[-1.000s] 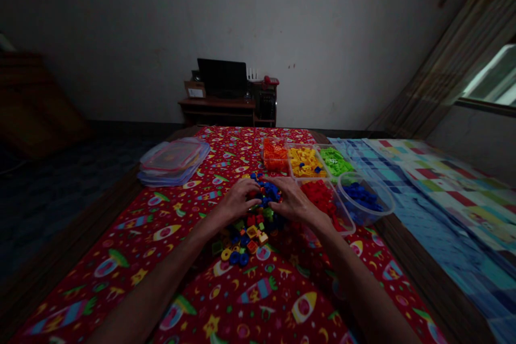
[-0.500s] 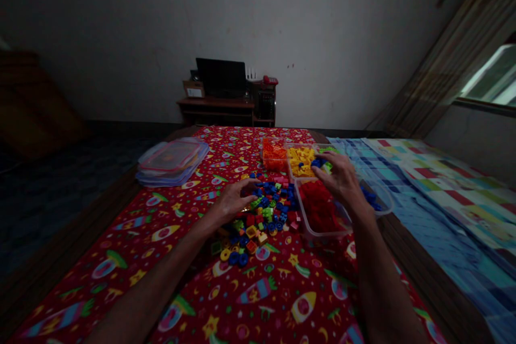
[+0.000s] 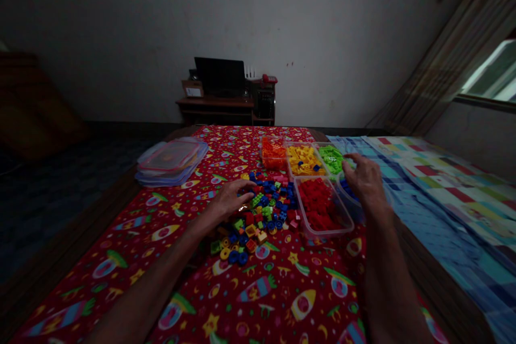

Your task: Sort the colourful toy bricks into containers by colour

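Observation:
My left hand (image 3: 230, 198) is at the left edge of a pile of mixed building blocks (image 3: 266, 209), its fingers and thumb apart, with no block visible between them. My right hand (image 3: 365, 174) reaches over the tub of blue blocks (image 3: 349, 189), beside the tub of green blocks (image 3: 331, 159). Its thumb and forefinger are parted, and nothing shows between them; the other fingers are partly hidden. A tub of red blocks (image 3: 320, 204) stands between the pile and my right forearm. Behind it, the tub of yellow blocks (image 3: 304, 160) has a few blue pieces in it.
A tub of orange blocks (image 3: 274, 153) stands at the back of the row. Stacked plastic lids (image 3: 173, 162) lie on the left of the red patterned tablecloth (image 3: 258, 301). A bed with checked bedding (image 3: 427, 193) adjoins on the right; a desk with a monitor (image 3: 221, 76) stands beyond.
My right hand has moved right, from above the yellow and green tubs to over the blue one. Blue pieces by its fingers earlier no longer show there. My left hand barely shifts.

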Tool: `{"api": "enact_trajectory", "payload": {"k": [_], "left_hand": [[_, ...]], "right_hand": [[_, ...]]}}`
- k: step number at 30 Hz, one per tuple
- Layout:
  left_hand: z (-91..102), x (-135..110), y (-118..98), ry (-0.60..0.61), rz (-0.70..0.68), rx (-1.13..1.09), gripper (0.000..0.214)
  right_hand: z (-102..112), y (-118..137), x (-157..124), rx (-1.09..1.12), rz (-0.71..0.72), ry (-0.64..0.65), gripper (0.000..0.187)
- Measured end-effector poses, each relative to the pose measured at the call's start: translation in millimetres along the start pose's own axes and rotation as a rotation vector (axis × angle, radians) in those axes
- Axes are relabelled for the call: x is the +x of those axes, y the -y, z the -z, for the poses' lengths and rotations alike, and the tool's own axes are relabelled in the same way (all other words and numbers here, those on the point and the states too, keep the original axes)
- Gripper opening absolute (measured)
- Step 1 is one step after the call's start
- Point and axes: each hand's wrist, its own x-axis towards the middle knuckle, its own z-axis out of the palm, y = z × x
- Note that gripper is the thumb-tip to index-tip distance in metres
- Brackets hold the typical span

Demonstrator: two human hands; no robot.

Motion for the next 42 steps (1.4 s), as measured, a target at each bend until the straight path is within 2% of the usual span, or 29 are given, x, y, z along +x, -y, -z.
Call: {"api": "enact_trajectory", "payload": {"k": [5,7,12,16,21,26,29,33,37,42], "left_hand": [[5.6,1.4,7.8,-0.023,0.028,-0.012,0.035],[9.9,1.8,10.3,-0.040,0.038,0.008,0.036],[20.8,1.1,20.6,0.003,0.087,0.042,0.039],[23.9,0.2,29.2,0.055,0.092,0.060,0.033],[17.0,-3.5,35.0,0.176,0.083,0.179,0.021],[-0.1,-7.2,42.3,0.091,-0.036,0.274,0.013],[-4.8,-7.1,39.3,0.071,-0.057,0.300,0.015],[2.2,-4.7,26.6,0.065,-0.037,0.312,0.020],[14.4,-2.9,17.9,0.054,0.010,0.283,0.021],[19.3,-3.1,12.4,0.056,0.045,0.096,0.030]], "right_hand": [[-10.7,50.3,-9.3,0.154,0.180,0.073,0.026],[-17.8,72.8,-17.9,0.211,0.252,0.167,0.025],[-34.4,120.6,-52.8,0.307,0.458,0.520,0.023],[-35.6,139.2,-81.2,0.397,0.599,0.633,0.023],[-33.1,141.8,-90.0,0.412,0.642,0.646,0.020],[-50.6,132.7,-81.9,0.295,0.592,0.713,0.018],[-60.2,127.7,-81.6,0.264,0.609,0.742,0.015],[-65.2,125.0,-89.3,0.298,0.607,0.652,0.017],[-64.3,122.9,-96.7,0.348,0.570,0.561,0.027],[-57.1,119.9,-95.3,0.516,0.539,0.497,0.047]]}}
